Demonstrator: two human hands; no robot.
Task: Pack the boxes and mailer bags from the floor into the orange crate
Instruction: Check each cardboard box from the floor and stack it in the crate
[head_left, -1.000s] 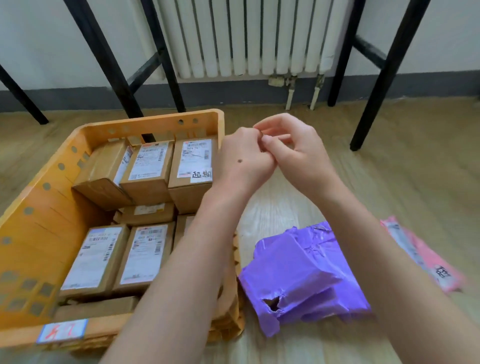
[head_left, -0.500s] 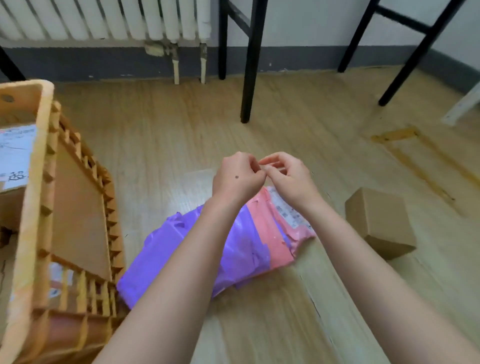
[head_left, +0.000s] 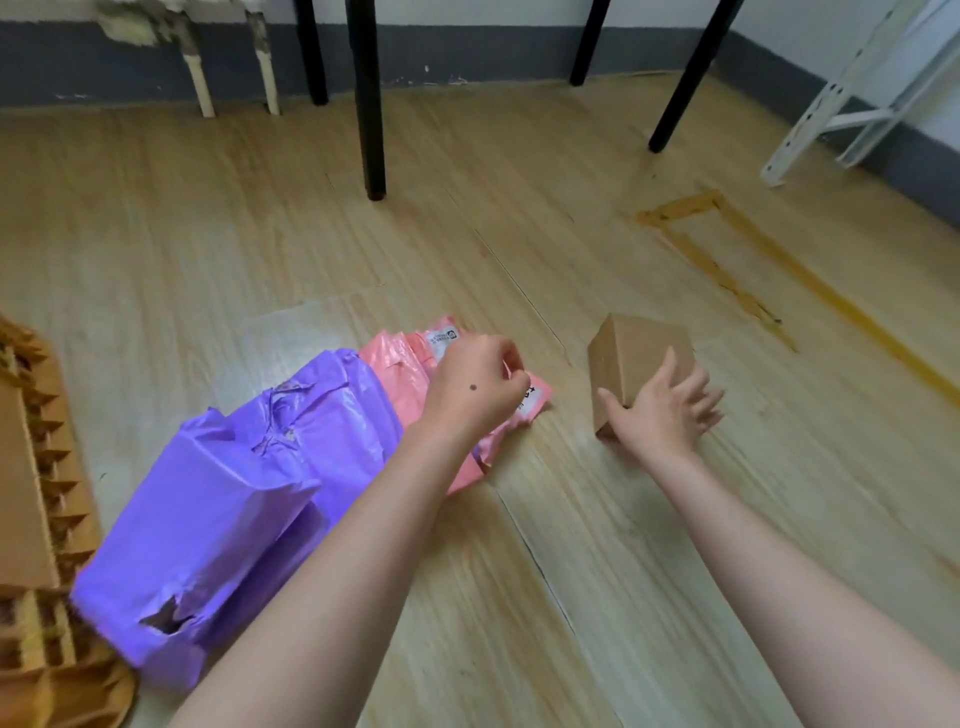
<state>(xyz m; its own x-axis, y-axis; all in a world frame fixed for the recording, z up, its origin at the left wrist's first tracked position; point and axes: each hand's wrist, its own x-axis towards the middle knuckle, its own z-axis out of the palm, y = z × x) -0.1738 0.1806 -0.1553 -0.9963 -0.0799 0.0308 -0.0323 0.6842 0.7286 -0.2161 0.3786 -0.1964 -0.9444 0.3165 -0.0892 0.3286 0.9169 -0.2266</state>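
Wooden plank floor (head_left: 519, 234) seen from above, both bare forearms reaching in from 6 o'clock. Right hand (head_left: 662, 410) at about 3 o'clock of centre, fingers spread wide, palm against the near face of a small plain brown cardboard box (head_left: 636, 358); grip open, thumb at the box's lower left corner, nothing clamped yet. Box resting on the floor, tilted in view, well apart from the crate. Left hand (head_left: 475, 387) near centre, fingers curled loosely inward, hovering over a flat pink plastic mailer bag (head_left: 400, 374) with a white printed label; contact with the bag impossible to tell, grip narrow and apparently empty. At 8 o'clock of the pink bag, touching and partly overlapping it, a bulky crinkled purple plastic mailer bag (head_left: 234, 514), torn open at its near corner. At the 9 o'clock edge, only the ribbed outer wall of the orange plastic crate (head_left: 31, 519) in view, just beside the purple bag; its inside out of view. Toward 12 o'clock, black metal furniture legs (head_left: 366, 104) and a grey skirting along the wall; at 2 o'clock, a white slotted metal frame (head_left: 841, 98) and yellowish tape marks (head_left: 727, 260) on the floor.
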